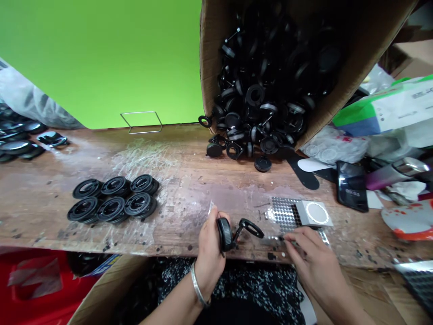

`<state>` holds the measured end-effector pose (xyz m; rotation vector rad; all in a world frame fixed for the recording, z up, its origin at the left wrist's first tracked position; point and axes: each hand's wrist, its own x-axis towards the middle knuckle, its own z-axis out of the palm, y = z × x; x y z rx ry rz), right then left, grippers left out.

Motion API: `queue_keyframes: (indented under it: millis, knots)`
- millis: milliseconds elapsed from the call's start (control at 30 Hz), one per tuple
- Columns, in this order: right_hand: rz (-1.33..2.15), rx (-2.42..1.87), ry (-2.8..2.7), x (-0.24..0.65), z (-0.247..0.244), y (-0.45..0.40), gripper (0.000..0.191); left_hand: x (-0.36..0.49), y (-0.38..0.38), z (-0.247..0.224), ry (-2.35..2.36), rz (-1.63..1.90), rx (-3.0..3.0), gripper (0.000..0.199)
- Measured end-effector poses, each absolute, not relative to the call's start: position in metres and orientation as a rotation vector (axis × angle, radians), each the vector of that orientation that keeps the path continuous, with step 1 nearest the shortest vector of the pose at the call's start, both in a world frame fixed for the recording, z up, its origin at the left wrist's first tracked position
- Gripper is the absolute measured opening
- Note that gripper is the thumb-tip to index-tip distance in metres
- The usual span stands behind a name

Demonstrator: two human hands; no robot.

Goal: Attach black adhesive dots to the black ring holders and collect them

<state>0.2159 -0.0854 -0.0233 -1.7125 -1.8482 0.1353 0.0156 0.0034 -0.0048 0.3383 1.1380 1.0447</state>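
Observation:
My left hand (210,241) is closed around a black round mount (226,234) with a ribbed edge. A hinged arm on it carries a flat black ring (252,228), which points toward my right hand. My right hand (309,253) has its thumb and fingers pinched together over the table edge, apart from the mount. A small dark speck shows at its fingertips; what it is I cannot make out. Just behind that hand lie a sheet of shiny round dots (284,211) and a pale block (314,213) with a white ring on top.
A cardboard box (207,54) on its side spills similar black mounts (267,144) onto the wooden table (189,194). Several stacked black rings (113,208) lie at left. A green panel (135,58) stands behind. A phone (352,186) and a bottle (394,174) are at right.

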Motion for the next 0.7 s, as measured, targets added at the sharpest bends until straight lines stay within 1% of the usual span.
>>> queue_keyframes:
  millis: [200, 433, 500, 600, 700]
  knots:
    - [0.294, -1.830, -1.916, 0.218, -0.043, -0.074, 0.015, 0.014, 0.004, -0.002, 1.138, 1.034, 0.371, 0.041]
    - [0.246, -1.915, -2.007, 0.217, -0.043, -0.070, 0.015, 0.010, 0.005, -0.005, 1.118, 1.049, 0.349, 0.039]
    - [0.201, -1.836, -1.966, 0.210, -0.035, -0.070, 0.013, 0.010, 0.005, -0.004, 1.139, 1.050, 0.346, 0.039]
    - [0.109, -1.567, -1.911, 0.193, -0.014, -0.065, 0.009, 0.013, 0.003, 0.001, 1.174, 1.044, 0.404, 0.042]
    - [0.017, -1.403, -1.905, 0.173, 0.004, -0.053, 0.013, 0.015, 0.000, 0.005, 1.218, 1.051, 0.489, 0.043]
